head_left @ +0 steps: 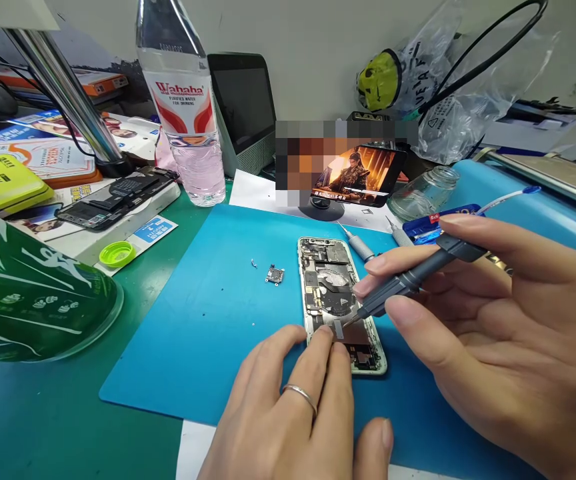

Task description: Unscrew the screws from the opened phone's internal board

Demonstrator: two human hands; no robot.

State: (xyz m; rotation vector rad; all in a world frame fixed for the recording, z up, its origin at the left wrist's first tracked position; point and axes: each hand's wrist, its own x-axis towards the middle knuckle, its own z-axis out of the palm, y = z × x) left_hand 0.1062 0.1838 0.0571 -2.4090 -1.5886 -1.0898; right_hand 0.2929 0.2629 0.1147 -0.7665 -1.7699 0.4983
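Note:
An opened smartphone (335, 283) with its inner parts bare lies on a blue mat (178, 347). My left hand (293, 407), with a ring on one finger, rests its stretched fingers on the phone's lower left part. The fingertips touch it without gripping. In my right hand (513, 327) is a dark grey precision screwdriver (403, 283), held at a slant. Its tip points down at the lower middle of the phone, beside a small grey strip; exact contact is hard to make out. Left of the phone lie a small circuit part (275, 274) and a tiny metal piece (253, 263).
Behind the phone are two more pen-like tools (358, 243), a glass jar (425, 193) and a propped phone (358, 175) playing video. At left stand a water bottle (188, 113), a green cup (33, 287) and another phone part (115, 197) on a white box.

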